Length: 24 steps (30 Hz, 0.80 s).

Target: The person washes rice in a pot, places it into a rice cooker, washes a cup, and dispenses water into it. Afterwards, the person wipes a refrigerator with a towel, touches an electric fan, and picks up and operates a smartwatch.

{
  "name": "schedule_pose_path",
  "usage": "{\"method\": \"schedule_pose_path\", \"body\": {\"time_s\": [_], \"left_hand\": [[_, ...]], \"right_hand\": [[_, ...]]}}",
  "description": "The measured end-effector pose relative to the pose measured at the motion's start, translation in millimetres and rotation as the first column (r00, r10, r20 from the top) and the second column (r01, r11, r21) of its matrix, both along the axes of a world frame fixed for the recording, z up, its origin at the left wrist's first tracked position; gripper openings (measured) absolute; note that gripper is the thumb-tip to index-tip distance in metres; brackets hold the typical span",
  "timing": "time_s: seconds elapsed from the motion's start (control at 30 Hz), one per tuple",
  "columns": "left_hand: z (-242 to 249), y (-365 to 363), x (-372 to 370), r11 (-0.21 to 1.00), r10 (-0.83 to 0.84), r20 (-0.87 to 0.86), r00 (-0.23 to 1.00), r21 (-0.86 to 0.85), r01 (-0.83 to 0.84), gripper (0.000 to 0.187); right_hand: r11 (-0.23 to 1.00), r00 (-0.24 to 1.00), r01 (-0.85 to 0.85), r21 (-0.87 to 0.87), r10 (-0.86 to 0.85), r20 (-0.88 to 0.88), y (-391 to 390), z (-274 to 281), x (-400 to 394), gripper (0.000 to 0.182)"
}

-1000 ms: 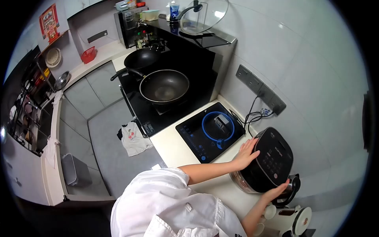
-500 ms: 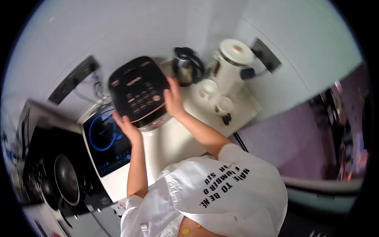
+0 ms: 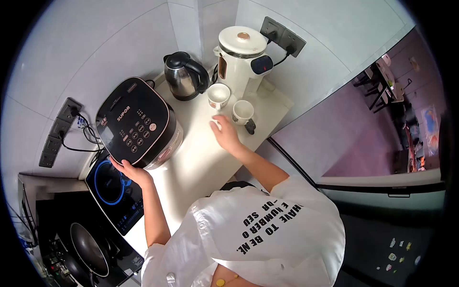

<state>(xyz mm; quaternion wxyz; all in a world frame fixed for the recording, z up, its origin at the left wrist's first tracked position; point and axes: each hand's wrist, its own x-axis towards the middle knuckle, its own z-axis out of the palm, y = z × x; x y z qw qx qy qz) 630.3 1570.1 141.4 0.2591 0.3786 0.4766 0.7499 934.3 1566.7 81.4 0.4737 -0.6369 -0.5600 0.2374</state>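
Note:
A black-topped rice cooker (image 3: 136, 122) stands on the white counter (image 3: 198, 160). My left hand (image 3: 130, 171) rests against its lower left side, fingers apart. My right hand (image 3: 224, 134) is off the cooker, over the counter, with spread fingers and nothing in it. Just beyond its fingertips is a white cup (image 3: 218, 95); a second white cup (image 3: 243, 111) sits to the right, with a small black object (image 3: 249, 126) beside it. Behind them stand a steel and black kettle (image 3: 184, 76) and a tall cream appliance (image 3: 239, 62) with a lid.
An induction cooktop (image 3: 114, 191) with a lit blue ring lies left of my left hand. A dark wok (image 3: 90, 249) is at the lower left. Wall sockets (image 3: 60, 131) with cables are at the left, and more sockets (image 3: 283, 37) are at the upper right.
My right hand has left the cooker's side and moved right, toward the cups. My left hand stays at the cooker. The camera view has shifted.

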Motion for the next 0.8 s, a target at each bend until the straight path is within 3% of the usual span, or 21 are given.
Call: {"method": "schedule_pose_path", "body": {"time_s": [0.03, 0.1, 0.17, 0.23, 0.27, 0.37, 0.53, 0.63, 0.7, 0.8], "left_hand": [[0, 0, 1, 1.000, 0.005, 0.018, 1.000, 0.011, -0.005, 0.056], [1, 1, 4, 1.000, 0.009, 0.051, 0.999, 0.011, -0.010, 0.057], [1, 3, 6, 1.000, 0.016, 0.087, 0.996, 0.018, -0.018, 0.057], [0, 0, 3, 1.000, 0.015, -0.021, 1.000, -0.004, -0.015, 0.059], [-4, 1, -1, 1.000, 0.008, -0.047, 0.999, 0.002, -0.008, 0.059], [-3, 0, -3, 1.000, -0.010, -0.037, 0.999, -0.013, 0.009, 0.059], [-4, -1, -10, 1.000, -0.018, -0.115, 0.993, -0.014, 0.016, 0.061], [0, -4, -9, 0.997, 0.022, -0.196, 0.980, -0.063, -0.034, 0.063], [-4, -2, -12, 0.999, 0.001, -0.197, 0.980, -0.040, -0.009, 0.063], [-10, 0, -16, 1.000, 0.006, -0.196, 0.981, -0.014, -0.009, 0.061]], "right_hand": [[1.000, 1.000, -0.003, -0.001, 0.003, 0.002, -2, -8, 8, 0.037], [0.985, 0.996, 0.052, -0.164, -0.064, -0.066, -4, -22, 20, 0.037], [0.990, 0.995, 0.053, -0.131, -0.064, -0.080, 13, -42, 23, 0.042], [0.959, 0.959, 0.209, 0.192, -0.239, 0.151, 35, -69, 23, 0.041], [0.961, 0.962, 0.199, 0.192, -0.229, 0.151, 45, -75, 22, 0.041], [0.964, 0.962, 0.232, -0.132, -0.248, -0.118, 74, -95, 22, 0.038], [0.979, 0.928, 0.140, -0.150, -0.183, -0.324, 96, -109, 22, 0.022], [0.964, 0.888, 0.159, -0.215, -0.235, -0.395, 104, -119, 27, 0.014], [0.941, 0.761, -0.030, -0.338, -0.198, -0.618, 87, -73, 23, 0.016], [0.924, 0.776, -0.073, -0.375, -0.184, -0.604, 86, -74, 25, 0.022]]}}
